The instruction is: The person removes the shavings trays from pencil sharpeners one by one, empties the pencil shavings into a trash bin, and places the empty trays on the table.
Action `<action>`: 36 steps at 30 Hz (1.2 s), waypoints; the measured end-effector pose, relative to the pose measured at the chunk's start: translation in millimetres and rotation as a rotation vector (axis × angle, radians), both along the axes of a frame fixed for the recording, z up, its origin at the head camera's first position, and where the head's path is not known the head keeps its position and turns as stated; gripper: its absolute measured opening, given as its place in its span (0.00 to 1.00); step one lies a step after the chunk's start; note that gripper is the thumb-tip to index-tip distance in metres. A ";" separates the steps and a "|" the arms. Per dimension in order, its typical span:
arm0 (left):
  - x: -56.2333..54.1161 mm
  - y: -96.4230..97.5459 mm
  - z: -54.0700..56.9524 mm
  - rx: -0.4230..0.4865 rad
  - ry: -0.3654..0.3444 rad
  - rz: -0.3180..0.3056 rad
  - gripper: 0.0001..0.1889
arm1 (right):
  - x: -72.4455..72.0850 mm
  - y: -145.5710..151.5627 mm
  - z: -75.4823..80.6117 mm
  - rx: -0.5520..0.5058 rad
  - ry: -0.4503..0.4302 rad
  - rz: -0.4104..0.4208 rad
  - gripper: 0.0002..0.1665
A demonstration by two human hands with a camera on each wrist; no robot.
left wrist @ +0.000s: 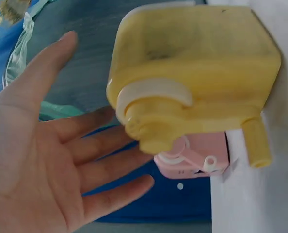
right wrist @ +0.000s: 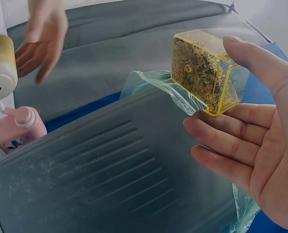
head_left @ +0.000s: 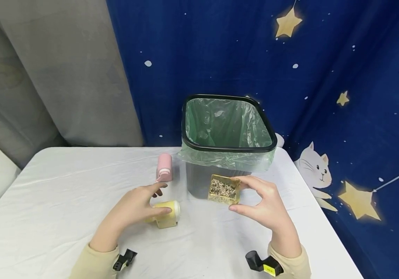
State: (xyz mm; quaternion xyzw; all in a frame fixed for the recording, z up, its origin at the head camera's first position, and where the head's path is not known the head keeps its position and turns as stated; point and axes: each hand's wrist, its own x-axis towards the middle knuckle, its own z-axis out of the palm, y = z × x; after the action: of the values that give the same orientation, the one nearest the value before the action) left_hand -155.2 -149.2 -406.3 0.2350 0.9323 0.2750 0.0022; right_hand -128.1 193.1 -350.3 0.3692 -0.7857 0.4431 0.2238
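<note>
My right hand point(head_left: 263, 199) pinches a clear yellow shavings drawer point(head_left: 223, 189) at one end, between thumb and fingers. Dark and pale pencil shavings fill much of the drawer, as the right wrist view also shows. It is held up in front of the bin point(head_left: 199, 182). To the left, a yellow crank pencil sharpener point(left wrist: 197, 63) stands on the table. My left hand point(head_left: 134, 205) is beside it, with fingers spread and fairly straight in the left wrist view; from the head, thumb and fingers partly cover the sharpener. Behind it stands a pink crank pencil sharpener point(head_left: 164, 162).
The bin has a black rim point(head_left: 228, 148) and a green plastic liner point(head_left: 227, 159) folded over its edge. A white cloth point(head_left: 63, 201) covers the table. Grey and blue star-patterned curtains point(head_left: 220, 46) hang close behind.
</note>
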 end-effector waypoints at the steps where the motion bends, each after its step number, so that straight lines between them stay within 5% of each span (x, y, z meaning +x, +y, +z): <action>1: -0.2 -1.4 2.0 0.014 0.007 0.008 0.40 | -0.1 0.8 -0.5 0.004 -0.003 -0.001 0.33; 12: -5.7 -5.7 26.1 0.122 0.137 0.058 0.33 | 0.2 10.1 4.3 0.030 -0.020 -0.022 0.34; 21: -16.2 -3.6 45.4 0.337 0.274 0.182 0.20 | -0.3 16.9 17.8 0.049 0.018 -0.037 0.36; 36: -28.1 6.8 87.8 0.547 0.290 0.229 0.18 | -8.3 25.1 50.4 0.039 0.111 -0.069 0.35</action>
State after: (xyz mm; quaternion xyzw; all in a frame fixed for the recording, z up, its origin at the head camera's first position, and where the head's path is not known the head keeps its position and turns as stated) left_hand -183.3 -142.4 -318.5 0.1572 0.8349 0.4773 -0.2245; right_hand -136.3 218.3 -299.9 0.3702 -0.7929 0.3985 0.2747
